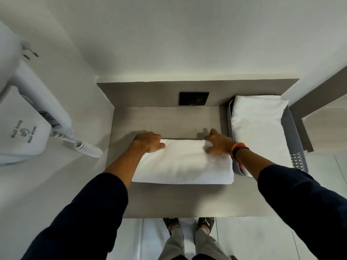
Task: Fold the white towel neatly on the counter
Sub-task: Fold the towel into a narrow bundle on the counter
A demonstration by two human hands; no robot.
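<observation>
The white towel (185, 164) lies folded into a thick rectangle in the middle of the grey wood-grain counter (169, 121). My left hand (149, 141) grips the towel's far left corner, fingers curled around the edge. At the far right corner my right hand (218, 142) pinches the towel the same way; its wrist wears orange and dark bands. Both hands rest on the far long edge of the towel.
A grey perforated basket (295, 145) holding stacked white towels (259, 124) stands right of the towel, touching the counter's right end. A black socket plate (194, 98) sits on the back panel. A wall-hung hair dryer (28, 121) with coiled cord (87, 147) hangs at left.
</observation>
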